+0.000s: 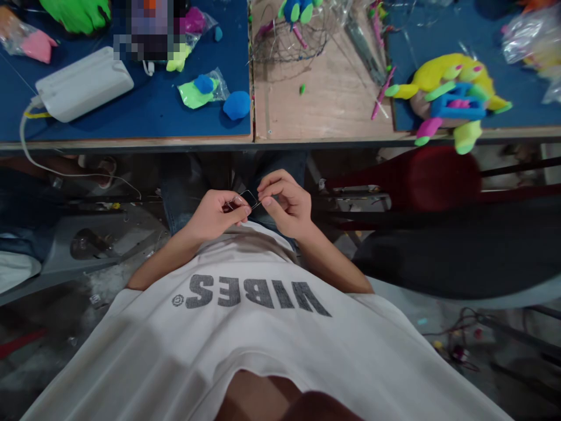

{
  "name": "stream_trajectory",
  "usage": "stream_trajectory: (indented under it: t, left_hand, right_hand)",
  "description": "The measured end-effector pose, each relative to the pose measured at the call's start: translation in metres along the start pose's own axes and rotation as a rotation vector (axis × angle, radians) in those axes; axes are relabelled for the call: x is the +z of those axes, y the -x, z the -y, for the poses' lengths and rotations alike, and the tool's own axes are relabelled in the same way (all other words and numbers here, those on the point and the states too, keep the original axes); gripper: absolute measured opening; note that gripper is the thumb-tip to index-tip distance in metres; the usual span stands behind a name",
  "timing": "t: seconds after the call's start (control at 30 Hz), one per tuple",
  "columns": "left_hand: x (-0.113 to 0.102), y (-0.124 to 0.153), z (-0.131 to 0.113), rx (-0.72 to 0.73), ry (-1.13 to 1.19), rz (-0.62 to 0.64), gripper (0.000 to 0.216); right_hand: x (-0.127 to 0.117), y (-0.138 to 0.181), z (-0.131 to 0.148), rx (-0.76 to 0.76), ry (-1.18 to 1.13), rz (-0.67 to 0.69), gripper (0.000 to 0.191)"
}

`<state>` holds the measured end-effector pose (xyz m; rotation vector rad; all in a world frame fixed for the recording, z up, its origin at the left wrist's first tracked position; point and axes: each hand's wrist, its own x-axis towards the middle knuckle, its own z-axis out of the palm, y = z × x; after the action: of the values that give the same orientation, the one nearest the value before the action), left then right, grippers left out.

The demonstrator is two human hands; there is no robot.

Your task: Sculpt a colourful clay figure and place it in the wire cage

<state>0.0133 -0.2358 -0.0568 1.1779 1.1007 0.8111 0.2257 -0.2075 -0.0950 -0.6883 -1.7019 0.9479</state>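
My left hand (223, 214) is closed, with a thin bent wire (252, 193) pinched between thumb and fingers. The wire forms a small, roughly four-sided loop between my hands, and part of it is hidden by my fingers. My right hand (287, 203) has its thumb and fingertips together at the right end of the same wire. Both hands are low over my lap, just short of the table's front edge. On the table ahead lies a blue clay lump (236, 105), beside yellow-green clay (196, 95) on a plastic wrapper.
A white power adapter (85, 85) with a cable hanging down is at the left. A wire frame (289, 49) stands on bare wood. A yellow clay figure (456, 79) rests at the right edge, above a red stool (442, 178) and black chair (460, 251).
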Motion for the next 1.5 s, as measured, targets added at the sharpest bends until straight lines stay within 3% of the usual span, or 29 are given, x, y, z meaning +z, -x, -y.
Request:
stream_trajectory:
  t: [0.17, 0.3, 0.43, 0.57, 0.7, 0.8, 0.97, 1.2, 1.5]
  left_hand:
    - [0.003, 0.0, 0.0, 0.032, -0.014, -0.023, 0.018]
    - [0.001, 0.0, -0.002, 0.012, -0.012, -0.015, 0.019]
    - [-0.007, -0.003, -0.005, -0.028, -0.014, 0.02, 0.012]
    - [-0.01, -0.006, 0.002, -0.038, 0.157, 0.011, 0.017]
    - [-0.003, -0.005, 0.017, -0.001, 0.316, -0.129, 0.026]
    - [0.002, -0.003, 0.023, 0.074, 0.295, -0.209, 0.032]
    - [0.002, -0.001, 0.022, 0.109, 0.183, -0.221, 0.05]
    - [0.003, -0.003, 0.024, 0.095, 0.142, -0.146, 0.061]
    - [0.002, 0.001, 0.03, 0.133, -0.065, -0.179, 0.046]
  right_hand:
    - [0.013, 0.01, 0.001, 0.093, -0.025, -0.07, 0.018]
    - [0.008, 0.009, -0.001, 0.108, -0.037, -0.019, 0.012]
    - [0.004, 0.005, -0.003, 0.048, -0.037, 0.069, 0.017]
    - [0.014, 0.007, -0.004, 0.037, -0.022, -0.082, 0.019]
    - [0.027, 0.011, -0.004, -0.082, 0.085, -0.214, 0.01]
    - [0.031, 0.013, -0.005, -0.178, 0.155, -0.252, 0.009]
    - [0.022, 0.01, -0.009, -0.223, 0.248, -0.181, 0.008]
    - [0.01, 0.002, -0.012, -0.077, 0.004, -0.047, 0.015]
    - [0.02, 0.01, -0.005, 0.082, -0.109, -0.151, 0.006]
